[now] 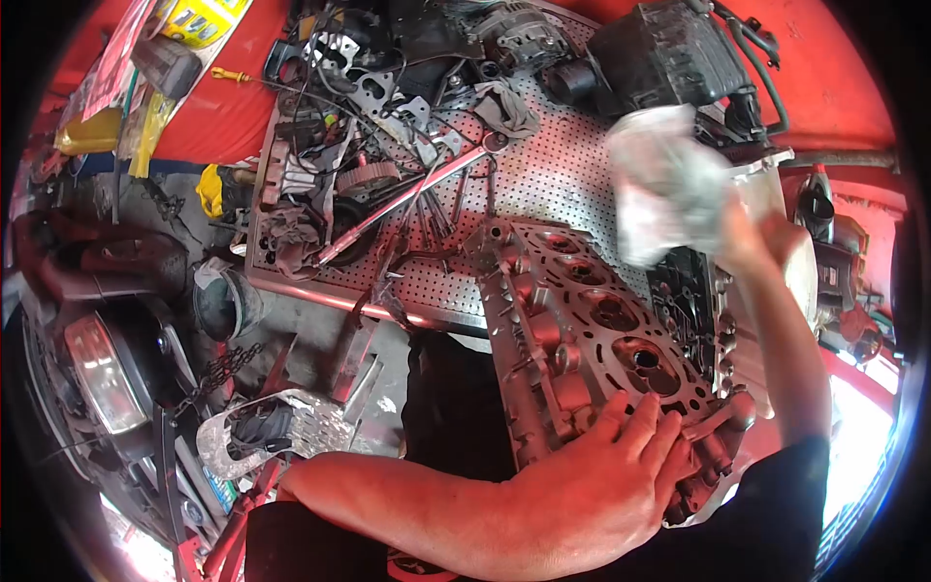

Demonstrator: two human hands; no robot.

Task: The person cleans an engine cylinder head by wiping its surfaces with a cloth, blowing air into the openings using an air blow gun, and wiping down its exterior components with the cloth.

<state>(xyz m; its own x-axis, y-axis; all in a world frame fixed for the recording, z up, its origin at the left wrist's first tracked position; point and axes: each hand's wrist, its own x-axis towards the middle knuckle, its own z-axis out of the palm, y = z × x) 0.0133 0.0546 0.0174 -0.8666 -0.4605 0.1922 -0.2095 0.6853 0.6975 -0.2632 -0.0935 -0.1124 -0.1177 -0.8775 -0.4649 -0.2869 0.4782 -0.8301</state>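
Observation:
A metal cylinder head (616, 315) lies slantwise over the near right edge of the perforated table, its face with several round chambers turned up. My left hand (621, 475) rests flat on its near end, fingers spread over the metal. Above and to the right, my right hand (749, 233) is raised and closed on a crumpled whitish cloth (669, 184), blurred by motion. The cloth hangs above the table and does not touch the cylinder head. Part of the right hand is hidden behind the cloth.
The perforated table (567, 136) carries a long torque wrench (412, 197), a grey rag (506, 109), a black housing (669, 58) and several engine parts. A bucket (228, 301) and a car headlight (105, 373) are at the left. Another dark part lies right of the cylinder head.

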